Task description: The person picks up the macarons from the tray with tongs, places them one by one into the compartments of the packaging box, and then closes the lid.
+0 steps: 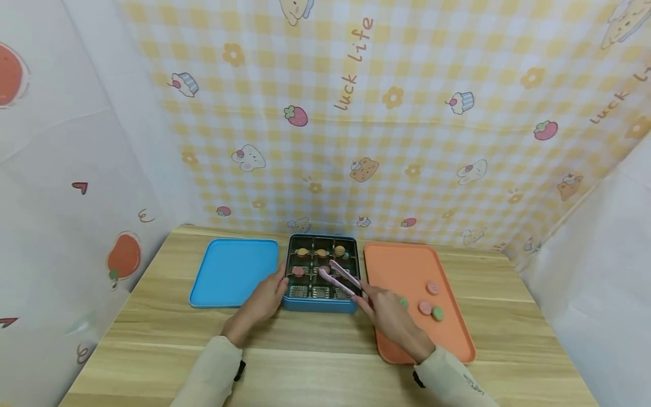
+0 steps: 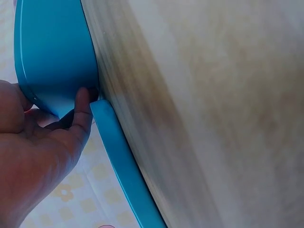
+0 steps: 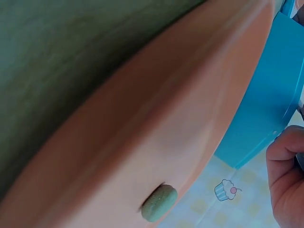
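Observation:
A blue box (image 1: 319, 306) with a dark divided insert stands in the middle of the table. My left hand (image 1: 265, 295) rests against its left wall, fingers fairly straight; in the left wrist view the thumb is near the rim and a fingertip low by the table. My right hand (image 1: 389, 314) grips pink tongs (image 1: 338, 282) at the box's front right corner. The tong tips reach over the middle compartment, around a small dull-pink piece there. Yellow-brown macarons (image 1: 302, 252) sit in the back row, and a pink macaron (image 1: 298, 271) lies in the middle row's left compartment.
An orange tray (image 1: 404, 265) to the right carries pink macarons (image 1: 433, 289) and green macarons (image 1: 437, 313), one partly behind my right hand. The flat blue lid (image 1: 239, 271) lies left of the box. A patterned cloth (image 1: 325, 141) hangs behind the table.

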A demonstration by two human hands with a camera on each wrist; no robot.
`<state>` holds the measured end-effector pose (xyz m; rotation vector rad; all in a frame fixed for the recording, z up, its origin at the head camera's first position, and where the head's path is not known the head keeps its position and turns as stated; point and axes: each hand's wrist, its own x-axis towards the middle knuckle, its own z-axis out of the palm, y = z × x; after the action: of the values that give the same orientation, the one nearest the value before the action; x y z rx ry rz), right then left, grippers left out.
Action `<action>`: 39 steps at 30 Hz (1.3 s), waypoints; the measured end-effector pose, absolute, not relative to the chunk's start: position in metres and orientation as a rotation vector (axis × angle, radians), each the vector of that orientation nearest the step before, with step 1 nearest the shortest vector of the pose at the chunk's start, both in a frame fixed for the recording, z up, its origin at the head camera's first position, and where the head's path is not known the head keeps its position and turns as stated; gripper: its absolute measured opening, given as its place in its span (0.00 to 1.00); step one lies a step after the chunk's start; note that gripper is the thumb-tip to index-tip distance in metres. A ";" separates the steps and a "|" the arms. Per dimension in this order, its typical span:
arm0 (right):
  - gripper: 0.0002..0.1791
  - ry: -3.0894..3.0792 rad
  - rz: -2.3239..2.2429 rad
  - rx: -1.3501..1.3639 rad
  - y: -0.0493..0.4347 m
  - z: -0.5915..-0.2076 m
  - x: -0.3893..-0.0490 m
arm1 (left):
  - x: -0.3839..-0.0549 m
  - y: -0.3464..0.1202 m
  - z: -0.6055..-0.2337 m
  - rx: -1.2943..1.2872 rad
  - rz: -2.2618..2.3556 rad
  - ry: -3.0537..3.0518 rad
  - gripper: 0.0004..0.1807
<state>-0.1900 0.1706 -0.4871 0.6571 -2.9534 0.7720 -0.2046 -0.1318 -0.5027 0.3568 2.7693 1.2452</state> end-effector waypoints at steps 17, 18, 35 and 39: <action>0.12 -2.725 0.885 0.540 0.211 -0.488 -0.183 | -0.205 -0.132 -0.501 0.368 1.231 2.795 0.30; 0.13 -2.722 0.875 0.531 0.215 -0.488 -0.182 | -0.205 -0.132 -0.502 0.371 1.230 2.796 0.30; 0.23 -2.703 0.581 0.411 0.301 -0.500 -0.158 | -0.203 -0.129 -0.505 0.358 1.263 2.791 0.30; 0.23 -2.713 0.461 0.376 0.313 -0.500 -0.154 | -0.203 -0.131 -0.505 0.357 1.272 2.786 0.30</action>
<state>-0.1538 0.3131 -0.5002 0.3761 -2.7130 0.4613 -0.2026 -0.1311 -0.5046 0.3570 2.7863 1.2716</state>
